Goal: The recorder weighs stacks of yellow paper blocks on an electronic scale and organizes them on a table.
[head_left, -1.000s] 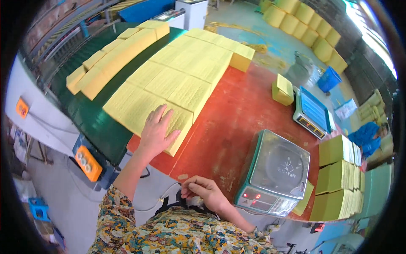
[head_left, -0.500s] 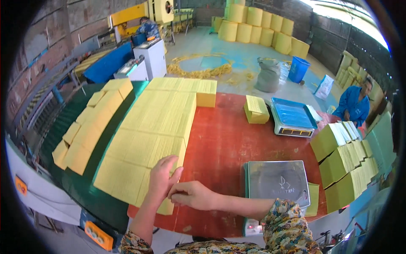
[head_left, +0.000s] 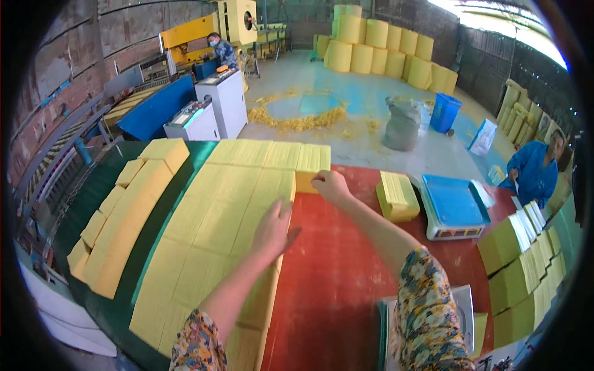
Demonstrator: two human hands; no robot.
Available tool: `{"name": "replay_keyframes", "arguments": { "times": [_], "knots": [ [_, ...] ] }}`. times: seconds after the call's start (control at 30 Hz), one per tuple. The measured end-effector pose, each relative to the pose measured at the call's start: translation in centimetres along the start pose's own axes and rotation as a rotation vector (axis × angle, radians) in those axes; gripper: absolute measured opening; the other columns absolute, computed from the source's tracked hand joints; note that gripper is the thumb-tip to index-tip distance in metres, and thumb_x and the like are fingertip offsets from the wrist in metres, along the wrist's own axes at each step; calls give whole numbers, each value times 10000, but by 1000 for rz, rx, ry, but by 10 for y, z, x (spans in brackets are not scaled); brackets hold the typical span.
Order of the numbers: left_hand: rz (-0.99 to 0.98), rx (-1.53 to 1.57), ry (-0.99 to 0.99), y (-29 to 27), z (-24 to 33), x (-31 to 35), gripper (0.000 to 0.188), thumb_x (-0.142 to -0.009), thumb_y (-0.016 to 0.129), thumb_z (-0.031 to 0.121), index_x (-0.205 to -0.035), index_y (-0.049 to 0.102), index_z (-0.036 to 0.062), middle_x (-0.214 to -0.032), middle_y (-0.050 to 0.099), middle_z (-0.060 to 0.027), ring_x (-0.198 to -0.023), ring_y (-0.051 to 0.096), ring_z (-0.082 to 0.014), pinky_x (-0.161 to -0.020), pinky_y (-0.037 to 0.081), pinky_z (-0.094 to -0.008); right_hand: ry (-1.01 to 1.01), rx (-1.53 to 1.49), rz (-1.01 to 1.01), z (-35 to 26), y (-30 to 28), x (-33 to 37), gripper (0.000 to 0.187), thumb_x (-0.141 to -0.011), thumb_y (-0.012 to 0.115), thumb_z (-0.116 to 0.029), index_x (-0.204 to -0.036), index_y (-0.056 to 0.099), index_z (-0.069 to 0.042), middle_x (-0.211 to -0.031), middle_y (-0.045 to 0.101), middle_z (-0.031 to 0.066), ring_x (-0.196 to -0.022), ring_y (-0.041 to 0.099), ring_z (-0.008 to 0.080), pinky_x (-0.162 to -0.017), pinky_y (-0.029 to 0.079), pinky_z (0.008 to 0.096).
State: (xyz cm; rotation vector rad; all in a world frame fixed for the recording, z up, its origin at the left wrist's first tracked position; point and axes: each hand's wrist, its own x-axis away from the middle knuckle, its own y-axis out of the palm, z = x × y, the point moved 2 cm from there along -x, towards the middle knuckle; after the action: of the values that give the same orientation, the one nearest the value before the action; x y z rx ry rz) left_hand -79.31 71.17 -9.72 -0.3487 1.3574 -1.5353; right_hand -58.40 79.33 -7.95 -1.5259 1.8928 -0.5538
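Observation:
Long rows of yellow paper stacks lie side by side over the left part of the table. My left hand is at their right edge, fingers stretched out and thumb apart, holding nothing. Farther out, my right hand is closed, with its fingers curled in beside the last short yellow stack at the far right corner of the rows. What its fingertips hold, if anything, is hidden. Whether that hand touches the stack I cannot tell.
A yellow bundle sits beside a scale with a blue tray. Under my right forearm is a second scale. More stacks rise at right, near a person in blue. Another row lies far left.
Both hands have moved away from me along the stacks, the right one farther, to the far corner. They were close together before and are now apart. The view has tilted up.

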Motion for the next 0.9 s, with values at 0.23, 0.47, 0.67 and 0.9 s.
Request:
{"name": "replay_keyframes", "arguments": {
  "times": [0.23,0.47,0.67,0.9],
  "knots": [
    [29,15,74,52,-48,-90,652,-858,715,203,-1405,447,-30,-1457,434,-236,-1348,426,-397,-1128,367,-455,-84,358,161,44,49,-120,214,-850,580,-183,-989,711,-87,-999,705,202,-942,682,384,-803,546,481],
    [70,-122,104,82,-58,-88,605,-902,656,246,-1404,459,-31,-1467,444,-208,-1395,387,-353,-1183,290,-443,-179,481,264,69,67,-191,437,-937,535,-364,-1253,598,-69,-1370,573,153,-1285,521,327,-1044,399,526],
    [30,-175,100,82,-58,-91,607,-924,637,288,-1404,458,-38,-1476,441,-199,-1400,385,-342,-1188,284,-440,-2,578,33,87,77,-185,578,-965,407,-503,-1331,582,-91,-1401,559,147,-1312,498,308,-1079,340,576],
    [110,51,52,76,-61,-93,582,-970,559,368,-1363,492,-56,-1413,503,-228,-1342,442,-381,-1142,345,-453,-77,585,-9,89,58,-107,552,-965,410,-487,-1271,587,-64,-1313,589,204,-1297,501,333,-1080,331,605]
  ]
}}
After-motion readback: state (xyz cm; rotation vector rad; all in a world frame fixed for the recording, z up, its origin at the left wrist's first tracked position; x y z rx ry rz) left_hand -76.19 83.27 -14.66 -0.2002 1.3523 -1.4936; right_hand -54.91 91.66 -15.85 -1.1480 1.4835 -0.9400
